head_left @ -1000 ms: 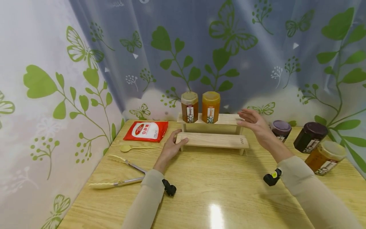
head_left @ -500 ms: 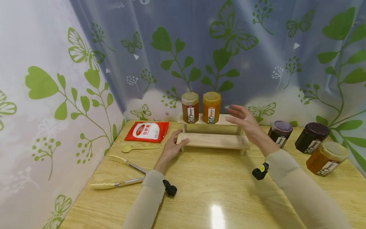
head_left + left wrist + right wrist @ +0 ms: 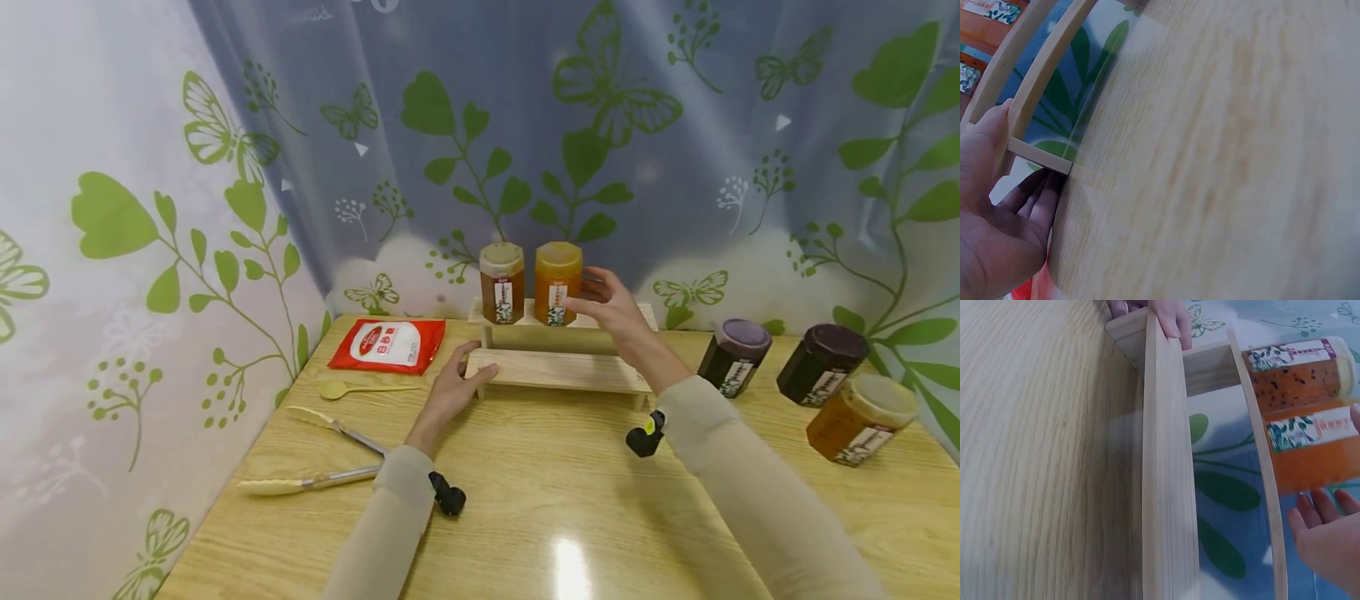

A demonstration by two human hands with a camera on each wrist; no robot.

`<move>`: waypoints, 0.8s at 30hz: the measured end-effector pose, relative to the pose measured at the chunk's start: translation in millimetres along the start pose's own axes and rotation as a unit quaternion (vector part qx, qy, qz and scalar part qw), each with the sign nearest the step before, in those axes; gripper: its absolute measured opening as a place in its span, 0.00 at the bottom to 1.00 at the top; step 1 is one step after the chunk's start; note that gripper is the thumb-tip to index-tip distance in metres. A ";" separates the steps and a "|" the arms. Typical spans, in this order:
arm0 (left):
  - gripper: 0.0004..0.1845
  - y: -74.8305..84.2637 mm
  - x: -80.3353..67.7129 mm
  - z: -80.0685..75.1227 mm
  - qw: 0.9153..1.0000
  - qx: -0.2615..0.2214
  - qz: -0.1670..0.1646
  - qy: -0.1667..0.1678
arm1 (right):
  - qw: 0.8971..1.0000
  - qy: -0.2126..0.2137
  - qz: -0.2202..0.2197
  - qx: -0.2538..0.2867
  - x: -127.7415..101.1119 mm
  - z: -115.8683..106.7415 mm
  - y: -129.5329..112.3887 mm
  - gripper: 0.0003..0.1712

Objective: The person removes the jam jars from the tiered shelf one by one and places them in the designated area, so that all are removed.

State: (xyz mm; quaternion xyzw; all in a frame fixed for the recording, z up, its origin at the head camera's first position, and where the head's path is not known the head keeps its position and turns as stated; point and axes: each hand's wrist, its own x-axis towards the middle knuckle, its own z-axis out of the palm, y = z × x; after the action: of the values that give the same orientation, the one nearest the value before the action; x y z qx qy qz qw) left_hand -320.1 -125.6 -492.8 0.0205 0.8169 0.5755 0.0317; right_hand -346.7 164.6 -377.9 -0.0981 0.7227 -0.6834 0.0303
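Note:
In the head view a two-step wooden rack (image 3: 555, 369) stands on the table. My left hand (image 3: 452, 387) grips the left end of its lower step, thumb on top and fingers around the side, as the left wrist view also shows. On the upper step stand a jar of orange jam (image 3: 558, 287) and, left of it, a jar with dark seeds (image 3: 1297, 384), both upright. My right hand (image 3: 618, 315) is at the right side of the orange jar, thumb in front of it and fingers spread behind. In the right wrist view these fingers (image 3: 1322, 509) lie right beside the jar's wall.
Two dark jars (image 3: 735, 357) (image 3: 821, 364) and an amber jar (image 3: 862, 419) stand on the table at the right. A red and white packet (image 3: 386, 345), a yellow spoon (image 3: 367, 388) and spread tongs (image 3: 337, 477) lie at the left. A patterned curtain (image 3: 480, 125) hangs behind.
My right hand has moved left along the upper step, from its right end to the orange jar. My left hand has stayed on the rack, and the jars have not moved.

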 end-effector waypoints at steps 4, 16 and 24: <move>0.36 -0.6 0.0 -0.8 1.000 -0.007 0.004 0.000 | 1.000 0.017 0.004 -0.015 7.8 14.9 0.6 0.49; 0.36 -0.4 0.0 0.9 1.000 -0.004 -0.004 0.005 | 0.994 0.098 0.007 -0.051 16.0 41.5 -1.1 0.50; 0.37 -0.5 0.3 -0.5 1.000 -0.010 -0.006 0.002 | 0.992 0.096 0.011 -0.082 15.2 38.9 -0.7 0.50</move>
State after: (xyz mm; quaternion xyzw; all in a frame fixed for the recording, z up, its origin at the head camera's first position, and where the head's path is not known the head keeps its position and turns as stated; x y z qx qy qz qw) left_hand -320.5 -126.2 -493.2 0.0145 0.8115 0.5833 0.0337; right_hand -354.5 123.6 -378.3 -0.0260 0.7769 -0.6278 -0.0399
